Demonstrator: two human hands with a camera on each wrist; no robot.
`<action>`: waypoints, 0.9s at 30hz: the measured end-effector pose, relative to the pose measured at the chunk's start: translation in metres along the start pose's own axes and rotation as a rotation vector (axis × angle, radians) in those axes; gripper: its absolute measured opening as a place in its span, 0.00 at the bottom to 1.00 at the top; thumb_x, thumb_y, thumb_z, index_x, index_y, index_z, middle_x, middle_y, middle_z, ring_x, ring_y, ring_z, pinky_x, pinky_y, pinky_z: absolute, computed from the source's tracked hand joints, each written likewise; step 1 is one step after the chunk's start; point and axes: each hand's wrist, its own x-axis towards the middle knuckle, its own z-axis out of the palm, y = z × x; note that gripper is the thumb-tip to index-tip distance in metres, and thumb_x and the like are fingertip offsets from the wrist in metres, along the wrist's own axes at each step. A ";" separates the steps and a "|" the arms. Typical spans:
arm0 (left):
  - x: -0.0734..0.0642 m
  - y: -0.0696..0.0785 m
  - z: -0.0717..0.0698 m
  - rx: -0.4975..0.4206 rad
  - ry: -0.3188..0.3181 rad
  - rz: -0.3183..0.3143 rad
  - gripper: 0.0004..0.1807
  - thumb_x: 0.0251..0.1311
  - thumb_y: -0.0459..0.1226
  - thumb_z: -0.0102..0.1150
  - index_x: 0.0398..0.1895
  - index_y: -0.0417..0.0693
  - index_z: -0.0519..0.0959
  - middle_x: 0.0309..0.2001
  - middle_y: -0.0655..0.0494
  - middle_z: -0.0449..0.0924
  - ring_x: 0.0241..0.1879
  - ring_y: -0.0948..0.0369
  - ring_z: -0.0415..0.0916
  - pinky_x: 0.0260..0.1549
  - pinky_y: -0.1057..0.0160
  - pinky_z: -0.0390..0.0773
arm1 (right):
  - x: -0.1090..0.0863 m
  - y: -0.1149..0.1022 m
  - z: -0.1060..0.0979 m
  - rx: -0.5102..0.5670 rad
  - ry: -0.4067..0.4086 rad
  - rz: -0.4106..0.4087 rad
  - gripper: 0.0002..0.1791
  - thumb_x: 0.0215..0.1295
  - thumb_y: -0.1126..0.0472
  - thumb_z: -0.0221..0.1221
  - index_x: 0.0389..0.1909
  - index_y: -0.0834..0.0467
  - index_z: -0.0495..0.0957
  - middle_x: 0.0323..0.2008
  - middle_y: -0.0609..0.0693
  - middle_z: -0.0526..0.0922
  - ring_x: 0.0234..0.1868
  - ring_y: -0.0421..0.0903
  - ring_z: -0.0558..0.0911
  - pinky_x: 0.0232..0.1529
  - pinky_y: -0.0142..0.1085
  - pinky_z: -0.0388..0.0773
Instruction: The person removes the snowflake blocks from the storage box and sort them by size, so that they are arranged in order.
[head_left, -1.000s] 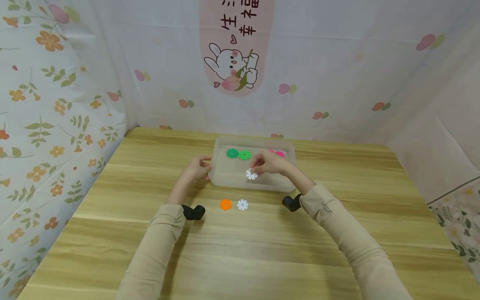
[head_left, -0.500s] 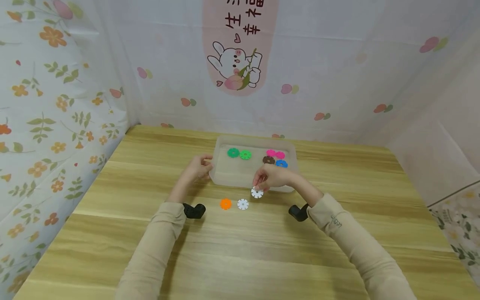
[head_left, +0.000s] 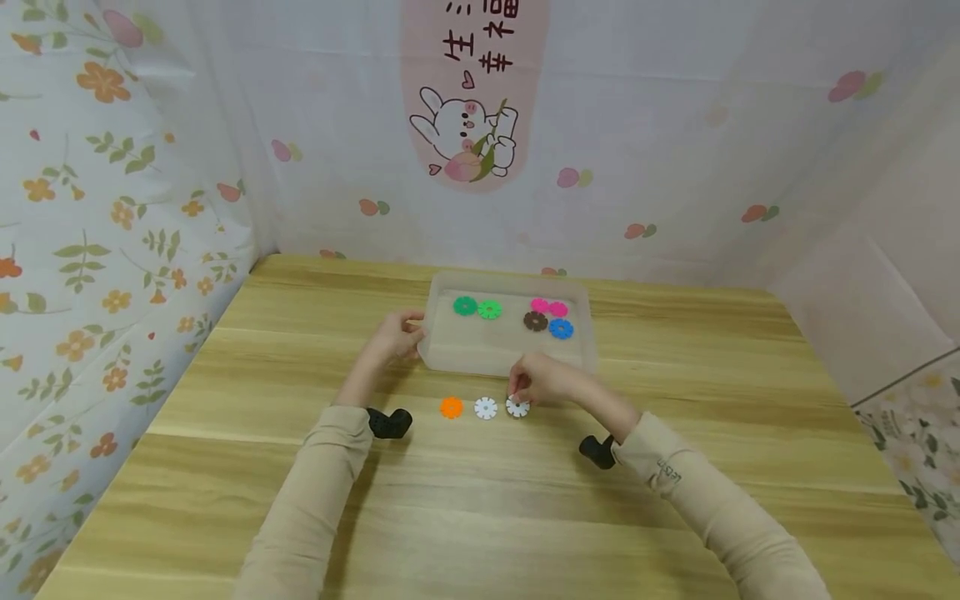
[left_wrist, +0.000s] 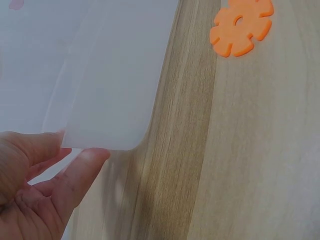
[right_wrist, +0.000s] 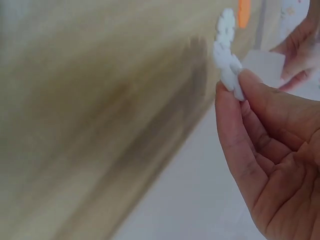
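Note:
My left hand (head_left: 397, 335) grips the left side of a translucent plastic box (head_left: 468, 360); in the left wrist view, thumb and fingers pinch its wall near a corner. Between thumb and fingertips, my right hand (head_left: 542, 379) pinches a white notched snowflake disc (right_wrist: 231, 77) low over the table, in front of the box. Just left of it lies another white snowflake disc (head_left: 485, 408), then an orange snowflake disc (head_left: 451, 407), making a row. The right hand covers part of the box's front edge in the head view.
Inside the box are two green discs (head_left: 489, 309) on the left, and pink discs (head_left: 558, 309), a brown disc (head_left: 536, 321) and a blue disc (head_left: 561, 329) on the right. The wooden table (head_left: 480, 517) backs onto a patterned cloth (head_left: 637, 167).
My right hand has brought the white disc out of the box, toward me, down beside the other white disc. The left hand stays on the box.

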 end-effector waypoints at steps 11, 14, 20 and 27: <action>0.000 0.000 0.001 -0.022 0.004 0.004 0.23 0.65 0.31 0.46 0.64 0.38 0.62 0.53 0.34 0.69 0.34 0.58 0.73 0.25 0.70 0.78 | -0.004 0.014 0.015 -0.085 0.100 -0.087 0.02 0.56 0.69 0.60 0.30 0.63 0.79 0.29 0.51 0.82 0.31 0.40 0.77 0.34 0.27 0.76; -0.001 -0.001 0.001 -0.021 0.006 0.010 0.23 0.65 0.31 0.47 0.64 0.38 0.62 0.53 0.33 0.70 0.32 0.58 0.73 0.24 0.70 0.78 | -0.006 0.017 0.018 -0.142 0.144 -0.157 0.02 0.57 0.69 0.60 0.31 0.63 0.80 0.30 0.51 0.83 0.33 0.40 0.78 0.36 0.28 0.76; -0.002 -0.001 0.002 -0.016 0.003 0.016 0.23 0.65 0.31 0.46 0.64 0.37 0.61 0.53 0.33 0.69 0.34 0.58 0.74 0.25 0.70 0.78 | -0.006 0.021 0.022 -0.172 0.186 -0.205 0.04 0.56 0.68 0.60 0.33 0.62 0.80 0.32 0.50 0.83 0.35 0.40 0.78 0.38 0.29 0.76; -0.001 -0.001 0.001 -0.030 -0.005 0.008 0.23 0.65 0.31 0.46 0.64 0.38 0.61 0.51 0.35 0.69 0.33 0.59 0.73 0.24 0.71 0.78 | -0.006 0.019 0.024 -0.134 0.197 -0.181 0.05 0.55 0.69 0.61 0.34 0.63 0.79 0.31 0.51 0.83 0.33 0.40 0.78 0.36 0.27 0.76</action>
